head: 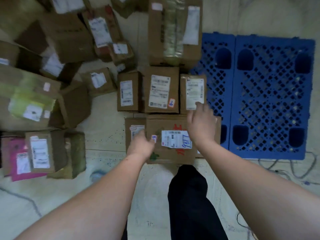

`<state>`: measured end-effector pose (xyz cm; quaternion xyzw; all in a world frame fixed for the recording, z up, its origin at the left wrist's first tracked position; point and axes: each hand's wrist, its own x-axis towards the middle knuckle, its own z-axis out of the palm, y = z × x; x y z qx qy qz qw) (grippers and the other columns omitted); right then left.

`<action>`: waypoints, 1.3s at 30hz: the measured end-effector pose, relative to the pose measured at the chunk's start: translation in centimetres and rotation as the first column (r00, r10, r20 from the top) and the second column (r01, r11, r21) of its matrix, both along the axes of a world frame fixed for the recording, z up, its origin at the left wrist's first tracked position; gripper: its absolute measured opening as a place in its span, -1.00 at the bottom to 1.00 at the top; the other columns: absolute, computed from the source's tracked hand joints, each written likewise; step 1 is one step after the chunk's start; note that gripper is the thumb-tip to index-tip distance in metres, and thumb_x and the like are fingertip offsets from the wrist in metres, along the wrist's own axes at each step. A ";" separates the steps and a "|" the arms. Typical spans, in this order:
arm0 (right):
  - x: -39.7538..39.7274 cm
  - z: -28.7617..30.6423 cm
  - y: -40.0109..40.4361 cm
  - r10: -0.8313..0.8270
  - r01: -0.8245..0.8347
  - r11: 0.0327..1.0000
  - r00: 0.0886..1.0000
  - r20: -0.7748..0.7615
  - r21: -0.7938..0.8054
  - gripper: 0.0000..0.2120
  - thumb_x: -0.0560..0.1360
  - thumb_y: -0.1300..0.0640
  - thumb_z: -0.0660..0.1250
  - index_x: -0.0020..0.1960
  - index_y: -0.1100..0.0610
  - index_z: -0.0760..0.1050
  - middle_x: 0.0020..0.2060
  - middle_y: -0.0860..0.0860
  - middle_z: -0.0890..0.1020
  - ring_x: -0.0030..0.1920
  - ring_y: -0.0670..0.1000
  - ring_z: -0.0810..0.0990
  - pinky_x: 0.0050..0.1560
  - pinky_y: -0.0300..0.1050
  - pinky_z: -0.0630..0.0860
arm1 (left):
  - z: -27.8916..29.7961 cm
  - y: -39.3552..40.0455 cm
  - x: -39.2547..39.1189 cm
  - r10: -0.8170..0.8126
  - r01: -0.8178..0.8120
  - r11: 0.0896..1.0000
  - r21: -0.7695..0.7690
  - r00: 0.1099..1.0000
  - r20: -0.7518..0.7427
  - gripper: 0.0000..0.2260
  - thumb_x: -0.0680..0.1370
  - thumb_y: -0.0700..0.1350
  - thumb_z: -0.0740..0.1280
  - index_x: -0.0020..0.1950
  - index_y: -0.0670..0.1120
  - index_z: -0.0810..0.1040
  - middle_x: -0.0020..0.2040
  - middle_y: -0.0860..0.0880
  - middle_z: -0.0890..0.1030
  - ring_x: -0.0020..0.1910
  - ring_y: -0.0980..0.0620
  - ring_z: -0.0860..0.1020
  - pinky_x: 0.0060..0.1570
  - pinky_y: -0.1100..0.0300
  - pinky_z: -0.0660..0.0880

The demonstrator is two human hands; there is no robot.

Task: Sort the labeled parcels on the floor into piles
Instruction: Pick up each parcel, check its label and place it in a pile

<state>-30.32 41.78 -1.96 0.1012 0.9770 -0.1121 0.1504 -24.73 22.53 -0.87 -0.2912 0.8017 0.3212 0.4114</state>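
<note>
A cardboard parcel (168, 153) with red marks and a white label reading 9817 lies on the floor in front of me. My left hand (141, 144) grips its left edge, thumb on top. My right hand (200, 122) reaches over its right side, fingers stretched forward and touching the label of a small parcel (193, 91) behind it. Beside that one stand a labeled parcel (161, 89) and a narrower one (129, 92). A small parcel (134, 129) sits to the left of the 9817 parcel, partly hidden by my left hand.
A blue plastic pallet (270, 101) lies on the right. A tall taped box (174, 30) stands behind the row. Several loose parcels are heaped at left, including a green-taped box (29, 103) and a pink parcel (20, 160). Cables (285, 168) trail at right. My dark trouser leg (188, 201) is below.
</note>
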 end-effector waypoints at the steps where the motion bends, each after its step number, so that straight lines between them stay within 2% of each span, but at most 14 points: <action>1: -1.0 1.3 -2.9 0.079 -0.079 0.997 0.997 -0.024 -0.015 -0.65 0.63 0.07 0.10 0.30 0.23 0.43 0.16 0.19 0.53 0.14 0.22 0.50 0.06 0.10 0.44 | 0.6 -2.3 0.5 0.083 -0.082 0.996 -0.026 0.996 0.018 -0.59 0.59 -0.08 0.26 0.44 -0.07 0.36 0.33 -0.14 0.52 0.17 -0.09 0.54 0.16 0.03 0.49; 5: -4.0 4.7 -16.1 0.270 -0.275 0.952 0.961 -0.049 -0.135 -0.61 0.62 0.01 0.12 0.38 0.14 0.38 0.23 0.14 0.50 0.21 0.18 0.49 0.12 0.09 0.45 | 2.6 -12.9 3.1 0.407 -0.389 0.910 -0.147 0.906 0.121 -0.51 0.60 -0.07 0.25 0.51 -0.14 0.28 0.39 -0.22 0.46 0.31 -0.21 0.47 0.28 0.05 0.41; 9: -3.2 5.8 -31.3 0.418 -0.421 0.867 0.906 -0.072 -0.265 -0.56 0.62 -0.04 0.10 0.44 0.10 0.34 0.33 0.12 0.46 0.31 0.16 0.44 0.24 0.11 0.47 | 3.8 -23.7 8.0 0.661 -0.624 0.748 -0.227 0.732 0.168 -0.49 0.60 -0.08 0.24 0.52 -0.20 0.25 0.46 -0.23 0.37 0.40 -0.23 0.39 0.31 0.07 0.34; 11: -1.4 5.4 -38.5 0.531 -0.520 0.790 0.845 -0.062 -0.324 -0.57 0.62 -0.03 0.10 0.42 0.12 0.34 0.31 0.13 0.45 0.27 0.18 0.44 0.16 0.08 0.47 | 3.6 -28.7 10.7 0.747 -0.709 0.663 -0.241 0.648 0.148 -0.49 0.59 -0.10 0.24 0.51 -0.22 0.27 0.45 -0.24 0.39 0.38 -0.24 0.40 0.31 0.04 0.36; 16: 5.9 0.6 -51.5 0.744 -0.681 0.664 0.645 0.176 -0.310 -0.59 0.59 0.02 0.13 0.37 0.19 0.30 0.31 0.18 0.39 0.26 0.23 0.38 0.06 0.05 0.42 | -0.2 -38.7 16.3 0.841 -0.810 0.535 -0.240 0.538 0.060 -0.59 0.56 -0.12 0.26 0.39 -0.22 0.40 0.33 -0.27 0.50 0.28 -0.25 0.50 0.25 0.00 0.45; 19: 9.1 -3.5 -55.0 0.735 -0.688 0.675 0.594 0.327 -0.267 -0.54 0.58 0.02 0.17 0.41 0.20 0.24 0.33 0.16 0.34 0.32 0.24 0.34 0.10 0.07 0.41 | -3.4 -42.2 17.9 0.862 -0.848 0.501 -0.174 0.507 0.011 -0.57 0.53 -0.07 0.31 0.38 -0.14 0.38 0.28 -0.20 0.54 0.19 -0.20 0.55 0.11 0.07 0.50; 22: 10.0 -7.3 -56.3 0.766 -0.735 0.635 0.561 0.313 -0.237 -0.40 0.55 0.02 0.22 0.50 0.20 0.15 0.41 0.16 0.30 0.38 0.22 0.30 0.23 0.12 0.41 | -6.3 -43.7 18.3 0.900 -0.899 0.435 -0.054 0.435 0.004 -0.61 0.53 -0.04 0.31 0.34 -0.08 0.38 0.00 -0.06 0.58 -0.17 -0.04 0.57 -0.27 0.18 0.50; 25: 9.1 -10.0 -57.0 0.774 -0.792 0.591 0.504 0.384 -0.152 -0.19 0.53 -0.07 0.26 0.59 0.18 -0.08 0.54 0.15 0.14 0.51 0.21 0.14 0.40 0.13 0.28 | -8.5 -43.6 17.9 0.949 -0.956 0.277 0.102 0.289 0.127 -0.68 0.55 -0.06 0.30 0.29 -0.04 0.45 0.04 -0.04 0.59 -0.15 0.02 0.56 -0.02 0.09 0.60; 27: 8.6 -10.8 -57.4 0.730 -0.771 0.628 0.535 0.426 -0.107 -0.12 0.51 -0.12 0.26 0.60 0.21 -0.14 0.53 0.18 0.15 0.50 0.22 0.16 0.41 0.13 0.25 | -8.9 -43.4 17.4 0.956 -0.975 0.057 0.214 0.115 0.270 -0.85 0.55 -0.09 0.30 0.11 -0.03 0.52 0.09 -0.08 0.62 -0.12 -0.01 0.60 0.03 0.07 0.60; 29: 8.3 -10.5 -57.6 0.682 -0.733 0.678 0.598 0.420 -0.056 -0.14 0.49 -0.15 0.25 0.59 0.23 -0.06 0.48 0.21 0.22 0.44 0.24 0.22 0.37 0.13 0.28 | -8.3 -43.1 16.9 0.938 -0.972 -0.122 0.199 -0.048 0.344 -0.91 0.50 -0.11 0.32 -0.02 -0.05 0.50 -0.05 -0.10 0.64 -0.12 -0.03 0.63 -0.04 0.07 0.60; 32: 7.9 -8.1 -56.4 0.576 -0.616 0.783 0.663 0.478 -0.088 -0.33 0.49 -0.15 0.22 0.46 0.21 0.25 0.39 0.22 0.29 0.39 0.25 0.25 0.28 0.10 0.32 | -6.2 -42.7 17.0 0.965 -0.984 -0.120 0.130 -0.085 0.248 -0.94 0.49 -0.09 0.31 -0.15 -0.06 0.48 -0.27 -0.04 0.63 -0.37 0.05 0.58 -0.42 0.28 0.44; 34: 7.5 -5.7 -54.5 0.496 -0.464 0.865 0.727 0.476 -0.192 -0.40 0.50 -0.14 0.24 0.41 0.19 0.31 0.35 0.22 0.33 0.34 0.25 0.31 0.27 0.07 0.35 | -4.1 -42.0 17.0 0.980 -0.987 -0.125 0.100 -0.107 0.169 -0.93 0.51 -0.09 0.31 -0.15 -0.06 0.51 -0.32 -0.01 0.64 -0.49 0.10 0.56 -0.56 0.34 0.37; 37: 6.3 -2.0 -49.8 0.303 -0.103 0.911 0.822 0.482 -0.399 -0.40 0.51 -0.13 0.31 0.40 0.17 0.26 0.29 0.20 0.43 0.22 0.22 0.47 0.13 -0.05 0.42 | -0.9 -40.1 15.9 0.998 -0.992 -0.060 0.111 -0.058 0.021 -0.89 0.50 -0.09 0.35 0.01 -0.03 0.53 -0.18 -0.02 0.67 -0.37 0.09 0.60 -0.53 0.33 0.43; 39: 5.1 0.0 -45.5 0.158 0.127 0.887 0.819 0.551 -0.444 -0.39 0.51 -0.16 0.32 0.36 0.22 0.27 0.24 0.19 0.53 0.09 0.15 0.54 -0.02 -0.12 0.40 | 1.0 -38.1 14.1 1.000 -0.983 -0.002 0.183 -0.008 -0.027 -0.84 0.49 -0.12 0.37 0.01 0.02 0.44 -0.15 -0.05 0.65 -0.31 0.03 0.60 -0.50 0.27 0.46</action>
